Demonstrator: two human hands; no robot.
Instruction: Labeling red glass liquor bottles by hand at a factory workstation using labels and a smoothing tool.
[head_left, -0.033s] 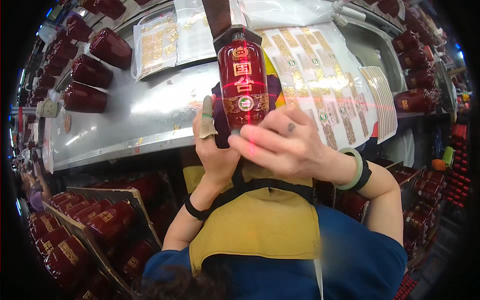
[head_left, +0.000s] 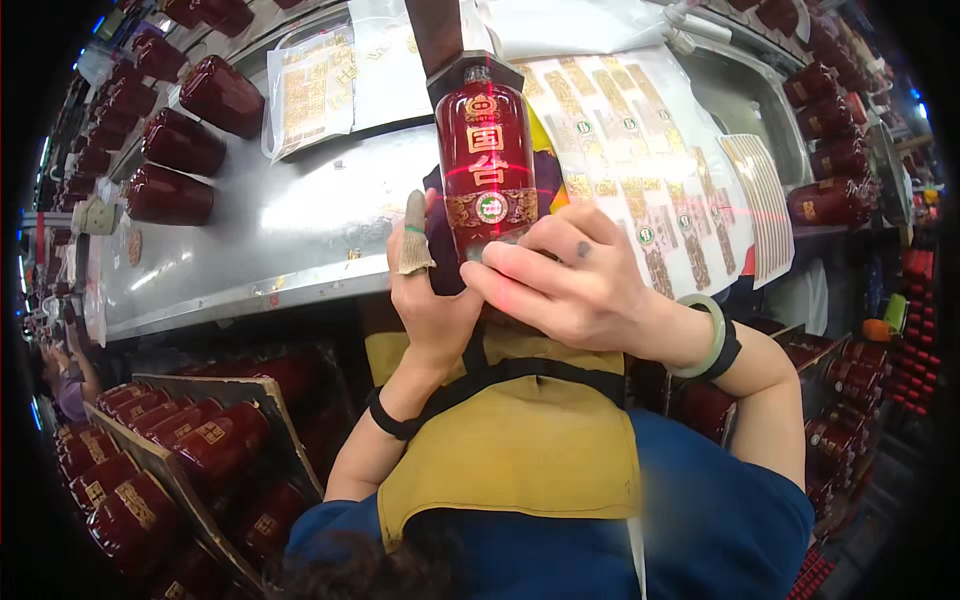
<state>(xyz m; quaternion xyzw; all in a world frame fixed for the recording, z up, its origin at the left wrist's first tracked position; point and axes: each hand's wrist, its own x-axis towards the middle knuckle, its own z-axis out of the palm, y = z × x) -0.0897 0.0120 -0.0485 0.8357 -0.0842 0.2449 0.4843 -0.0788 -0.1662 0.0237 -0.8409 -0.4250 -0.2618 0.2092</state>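
Dark-red glass bottle (head_left: 485, 130) lies at the upper centre of the frame, neck away from the wearer, over a dark purple cloth (head_left: 545, 172) and with its top by a dark brown holder (head_left: 438, 40). Right hand (head_left: 570, 285) has its thumb and fingertips drawn together at the lower front of the bottle, below a gold band with a round green emblem (head_left: 491, 209); a greyish bit shows under those fingertips, too covered to identify. Left hand (head_left: 435, 320) stands spread at the lower left side of the bottle, a beige finger cover (head_left: 413, 255) on its index finger; whether it grips the glass cannot be told. For clean work here, I judge that light, even pressure from the middle outward would suit, with the bottle held from rolling and the lettering kept in line. The right fingers hide the very spot being worked, so easing them aside to check would help. Printed decal sheet (head_left: 590, 120) lies just right of the bottle and could catch the right forearm; striped sheet (head_left: 768, 205) lies beyond it. Another decal sheet (head_left: 310, 90) rests at the upper left on the metal surface (head_left: 300, 225), near spare red bottles (head_left: 170, 195).
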